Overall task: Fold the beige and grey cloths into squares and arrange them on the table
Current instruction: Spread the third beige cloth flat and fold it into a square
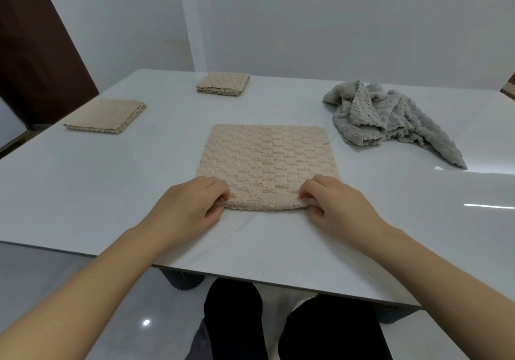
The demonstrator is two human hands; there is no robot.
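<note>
A beige textured cloth [267,161] lies flat in the middle of the white table [83,181]. My left hand [192,206] pinches its near left corner. My right hand [334,206] pinches the near right corner. Two folded beige squares rest farther off: one at the left [107,115], one at the back centre [223,83]. A heap of crumpled grey cloths [390,119] sits at the right.
The table's near edge [250,274] runs just in front of my arms, with my dark-clad legs [278,326] below it. A brown door [30,47] stands at the far left, a white wall behind the table.
</note>
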